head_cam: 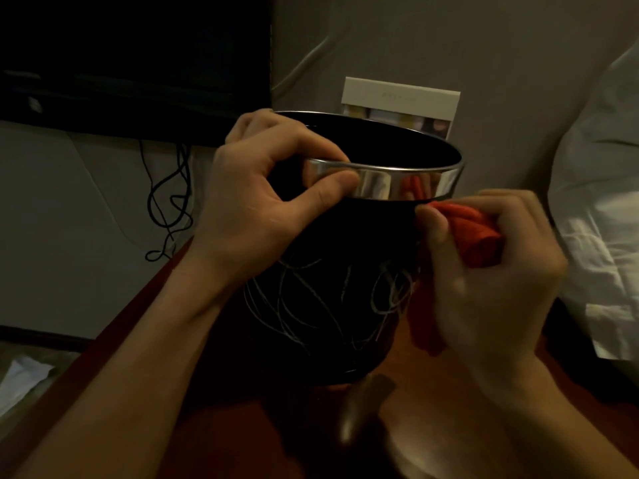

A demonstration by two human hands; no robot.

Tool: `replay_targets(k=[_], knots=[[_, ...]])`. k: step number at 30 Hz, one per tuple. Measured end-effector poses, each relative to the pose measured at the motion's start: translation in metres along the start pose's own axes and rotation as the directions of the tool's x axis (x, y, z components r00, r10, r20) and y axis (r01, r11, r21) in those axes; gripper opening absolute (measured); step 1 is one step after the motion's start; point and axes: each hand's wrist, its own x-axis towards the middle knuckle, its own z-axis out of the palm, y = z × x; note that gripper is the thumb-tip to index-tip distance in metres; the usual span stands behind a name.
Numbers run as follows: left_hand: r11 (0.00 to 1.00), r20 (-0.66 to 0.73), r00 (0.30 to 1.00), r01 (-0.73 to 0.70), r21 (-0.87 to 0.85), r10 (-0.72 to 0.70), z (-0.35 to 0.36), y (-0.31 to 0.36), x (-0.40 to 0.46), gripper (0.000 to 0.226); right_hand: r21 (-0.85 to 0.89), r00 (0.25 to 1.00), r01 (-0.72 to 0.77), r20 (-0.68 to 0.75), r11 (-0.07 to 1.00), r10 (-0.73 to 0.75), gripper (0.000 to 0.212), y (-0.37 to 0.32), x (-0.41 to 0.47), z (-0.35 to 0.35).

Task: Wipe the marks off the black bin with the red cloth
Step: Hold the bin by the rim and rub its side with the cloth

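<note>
A black bin (345,236) with a shiny metal rim band (380,183) stands on a reddish-brown wooden surface (432,409). White scribbled marks (311,305) cover the lower half of its near side. My left hand (262,198) grips the rim at the left, thumb on the metal band and fingers over the edge. My right hand (491,278) holds a bunched red cloth (466,233) against the bin's upper right side, just under the band. Part of the cloth hangs below my palm.
A white card or box (401,98) stands behind the bin. White bedding (601,202) lies at the right. A dark screen (131,53) is at the upper left with black cables (169,202) hanging under it. A rounded brown object (363,409) sits in front of the bin.
</note>
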Motion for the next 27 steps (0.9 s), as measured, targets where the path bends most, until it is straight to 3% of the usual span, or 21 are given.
replay_targets(k=[7, 14, 19, 23, 27], knots=[[0.999, 0.008, 1.000, 0.012, -0.044, -0.012, -0.002, -0.002, 0.000, 0.013, 0.075, 0.988, 0.117, 0.096, 0.990, -0.124, 0.019, -0.017, -0.020, 0.013], [0.999, 0.006, 1.000, 0.014, -0.053, -0.013, -0.004, -0.002, 0.000, 0.011, 0.050, 1.000, -0.019, -0.003, 0.999, 0.020, 0.020, -0.002, -0.002, 0.004], [0.995, 0.051, 0.998, -0.027, 0.097, 0.022, -0.001, 0.010, 0.000, 0.011, 0.091, 0.999, 0.018, 0.046, 0.996, -0.023, 0.016, -0.010, -0.011, 0.008], [0.965, 0.147, 0.988, -0.090, 0.248, 0.055, 0.010, 0.029, -0.005, 0.028, 0.153, 0.993, 0.026, 0.107, 0.988, -0.042, 0.014, -0.014, -0.011, 0.008], [0.974, 0.116, 0.992, -0.064, 0.215, 0.040, 0.016, 0.031, -0.006, 0.025, 0.149, 0.998, -0.024, 0.068, 0.989, 0.014, 0.013, -0.013, -0.001, -0.001]])
